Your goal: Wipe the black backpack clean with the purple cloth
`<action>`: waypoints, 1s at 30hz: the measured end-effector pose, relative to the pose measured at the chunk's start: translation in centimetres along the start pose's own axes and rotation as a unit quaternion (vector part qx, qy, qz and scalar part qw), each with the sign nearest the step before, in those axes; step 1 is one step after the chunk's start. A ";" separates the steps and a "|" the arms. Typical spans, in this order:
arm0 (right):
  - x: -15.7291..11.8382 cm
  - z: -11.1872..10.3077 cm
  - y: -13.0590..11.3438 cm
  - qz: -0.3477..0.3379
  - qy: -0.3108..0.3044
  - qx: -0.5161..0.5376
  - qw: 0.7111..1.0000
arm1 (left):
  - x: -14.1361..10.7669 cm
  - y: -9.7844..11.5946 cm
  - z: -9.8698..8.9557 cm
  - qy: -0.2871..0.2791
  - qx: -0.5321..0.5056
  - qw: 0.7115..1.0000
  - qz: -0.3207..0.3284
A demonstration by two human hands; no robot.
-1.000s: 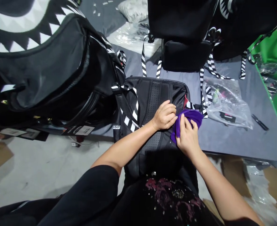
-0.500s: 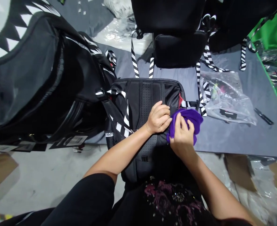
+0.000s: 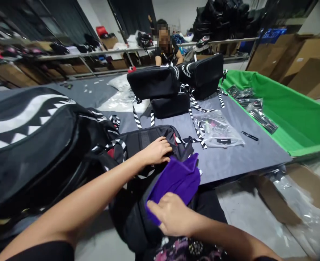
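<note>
A black backpack (image 3: 135, 192) with checkered straps lies back panel up, leaning over the near table edge against my body. My left hand (image 3: 160, 149) is closed on the backpack's fabric near its right side, fingers curled; the fingertips come close to the upper corner of a purple cloth (image 3: 177, 177). Lower down, my right hand (image 3: 173, 214) grips the near end of this cloth, which is spread over the backpack's right side. Part of the cloth is hidden under the right hand.
More black backpacks (image 3: 26, 145) with white tooth prints stand at left, others (image 3: 154, 83) at the back. A clear plastic bag (image 3: 217, 127) and a dark slim tool (image 3: 249, 136) lie at right, beside a green bin (image 3: 298, 105). A person (image 3: 173, 54) is across the table.
The view has tilted up, showing the room and a person. The bunched purple cloth has opened out flat, and my right hand has moved toward my body with its near end.
</note>
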State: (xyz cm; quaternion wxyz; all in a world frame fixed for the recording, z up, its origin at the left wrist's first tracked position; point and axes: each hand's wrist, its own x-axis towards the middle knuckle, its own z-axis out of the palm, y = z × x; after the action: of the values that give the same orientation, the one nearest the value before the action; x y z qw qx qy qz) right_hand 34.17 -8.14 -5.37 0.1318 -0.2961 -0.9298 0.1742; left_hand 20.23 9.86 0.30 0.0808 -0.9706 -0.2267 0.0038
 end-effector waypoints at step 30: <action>0.3 -5.3 4.9 0.166 0.384 0.250 0.873 | -8.8 11.4 -3.3 0.080 0.053 0.979 -0.181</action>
State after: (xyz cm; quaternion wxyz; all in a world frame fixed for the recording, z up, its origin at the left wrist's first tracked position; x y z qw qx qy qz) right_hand 38.30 -2.91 -2.47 0.5175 -0.4464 -0.6688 0.2926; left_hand 17.45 -4.62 1.46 0.1489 -0.9050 -0.3911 -0.0765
